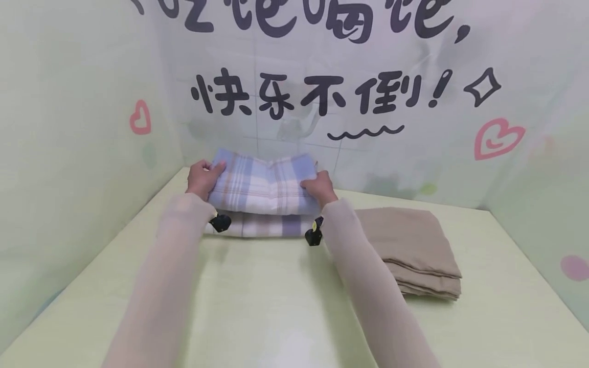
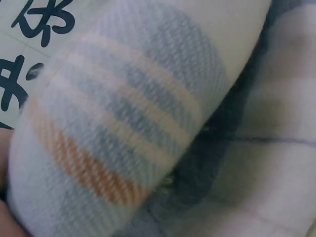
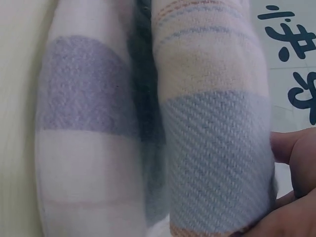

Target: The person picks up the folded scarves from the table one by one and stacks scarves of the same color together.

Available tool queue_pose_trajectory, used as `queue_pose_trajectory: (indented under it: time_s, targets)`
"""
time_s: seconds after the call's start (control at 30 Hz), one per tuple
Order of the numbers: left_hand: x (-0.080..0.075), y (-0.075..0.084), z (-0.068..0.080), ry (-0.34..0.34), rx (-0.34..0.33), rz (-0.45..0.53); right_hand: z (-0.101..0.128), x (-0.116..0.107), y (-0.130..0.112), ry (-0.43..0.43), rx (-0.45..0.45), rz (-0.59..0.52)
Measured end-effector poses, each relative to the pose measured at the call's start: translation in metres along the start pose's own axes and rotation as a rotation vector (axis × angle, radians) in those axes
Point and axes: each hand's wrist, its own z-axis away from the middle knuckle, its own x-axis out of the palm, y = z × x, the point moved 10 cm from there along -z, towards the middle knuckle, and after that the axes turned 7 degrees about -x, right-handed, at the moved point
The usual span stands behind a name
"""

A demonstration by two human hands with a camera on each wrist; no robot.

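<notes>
A folded blue-and-white plaid cloth (image 1: 264, 186) with thin orange stripes is held up at both ends near the back wall. My left hand (image 1: 202, 178) grips its left end, thumb over the top face. At the right end, my right hand (image 1: 319, 187) pinches the edge between thumb and fingers. Beneath it lies a second folded plaid cloth (image 1: 259, 226), white with purple-blue bands. A dark gap parts the upper cloth (image 3: 212, 148) from the lower cloth (image 3: 89, 163) in the right wrist view. The left wrist view is mostly filled by the upper cloth (image 2: 113, 113).
A stack of folded brown cloth (image 1: 409, 240) lies on the pale table (image 1: 276, 296) beside my right forearm. A white sheet (image 1: 391, 168) with black writing hangs directly behind the plaid cloths. Side walls (image 1: 83, 153) stand at the table's left and right.
</notes>
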Motion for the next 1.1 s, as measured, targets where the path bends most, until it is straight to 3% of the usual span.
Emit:
queue_pose_trajectory:
  time_s: [0.23, 0.5, 0.7, 0.87, 1.1]
  targets:
    - [-0.006, -0.018, -0.003, 0.104, -0.032, -0.044, 0.001, 0.014, 0.014, 0.014, -0.021, -0.002]
    - [-0.006, -0.037, -0.005, 0.112, -0.066, -0.148, 0.006, 0.019, 0.034, 0.028, 0.007, 0.052]
    - [0.000, -0.053, -0.015, 0.059, -0.141, -0.265, 0.012, 0.009, 0.031, 0.090, -0.008, 0.165]
    - [-0.004, -0.060, -0.009, 0.038, -0.234, -0.385, 0.016, 0.001, 0.038, 0.099, 0.033, 0.209]
    - [0.001, -0.074, 0.002, -0.133, -0.373, -0.184, 0.011, 0.003, 0.063, 0.022, 0.181, -0.041]
